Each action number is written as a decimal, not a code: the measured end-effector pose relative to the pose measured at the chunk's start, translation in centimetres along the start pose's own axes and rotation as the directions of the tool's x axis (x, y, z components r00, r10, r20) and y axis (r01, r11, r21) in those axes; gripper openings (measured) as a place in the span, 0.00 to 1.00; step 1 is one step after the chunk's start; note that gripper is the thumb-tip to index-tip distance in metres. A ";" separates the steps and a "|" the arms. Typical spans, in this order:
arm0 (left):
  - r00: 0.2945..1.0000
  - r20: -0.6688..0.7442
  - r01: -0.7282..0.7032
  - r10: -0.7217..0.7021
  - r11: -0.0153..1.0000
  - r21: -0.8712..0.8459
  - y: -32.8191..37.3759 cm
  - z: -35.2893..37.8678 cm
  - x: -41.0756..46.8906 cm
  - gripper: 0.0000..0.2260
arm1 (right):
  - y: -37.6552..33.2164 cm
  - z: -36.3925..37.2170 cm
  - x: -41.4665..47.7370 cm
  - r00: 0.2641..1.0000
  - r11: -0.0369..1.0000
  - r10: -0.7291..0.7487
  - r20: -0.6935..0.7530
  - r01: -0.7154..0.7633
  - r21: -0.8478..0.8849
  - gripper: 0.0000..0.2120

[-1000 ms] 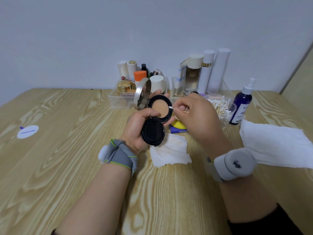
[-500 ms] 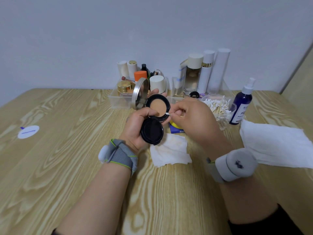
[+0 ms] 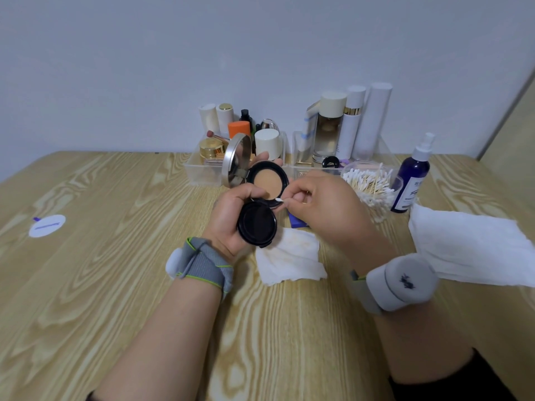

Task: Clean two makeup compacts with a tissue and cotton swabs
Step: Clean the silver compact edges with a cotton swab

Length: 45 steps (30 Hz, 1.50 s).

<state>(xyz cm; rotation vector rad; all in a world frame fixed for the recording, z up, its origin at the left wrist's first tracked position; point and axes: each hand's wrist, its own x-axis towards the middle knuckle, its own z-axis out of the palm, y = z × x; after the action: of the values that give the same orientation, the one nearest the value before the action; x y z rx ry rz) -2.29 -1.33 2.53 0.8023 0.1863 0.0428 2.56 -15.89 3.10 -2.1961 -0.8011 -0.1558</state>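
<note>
Gripping the open compact [image 3: 267, 183], the left hand [image 3: 228, 217] should hold it level so the right hand [image 3: 327, 209], pinching a cotton swab [image 3: 280, 200], can trace the black rim lightly.

A grey green-trimmed wrist strap [image 3: 206, 264], a white wrist device [image 3: 401, 282], a dark sleeve [image 3: 451, 383].

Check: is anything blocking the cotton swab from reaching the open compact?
Nothing visible. The right hand pinches the cotton swab, its tip at the lower-right rim of the compact; the left hand grips it.
</note>
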 end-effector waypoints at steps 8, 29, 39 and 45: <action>0.998 0.032 -0.053 0.052 0.998 0.025 -0.2 -0.3 0.4 0.16 | 0.1 0.0 0.0 0.998 0.999 0.014 -0.060 -0.016 -0.030 0.07; 0.979 0.182 -0.099 0.096 0.995 0.009 -0.1 -0.9 0.8 0.18 | 0.0 -0.3 0.0 0.997 0.993 -0.050 -0.053 0.044 -0.108 0.06; 0.993 0.097 -0.061 0.063 0.998 -0.020 -0.1 -0.4 0.7 0.27 | -0.5 0.0 -0.1 0.997 0.995 -0.071 0.034 0.073 -0.067 0.05; 0.993 0.109 -0.043 0.043 0.999 0.000 -0.3 -0.4 0.7 0.29 | -0.8 0.4 -0.1 0.996 0.995 -0.090 0.027 0.091 -0.028 0.05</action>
<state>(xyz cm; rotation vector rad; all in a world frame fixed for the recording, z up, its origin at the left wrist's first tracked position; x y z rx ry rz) -1.71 -1.19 1.96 0.8089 0.0659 0.0391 1.90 -15.27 3.31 -2.1940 -0.9188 -0.1855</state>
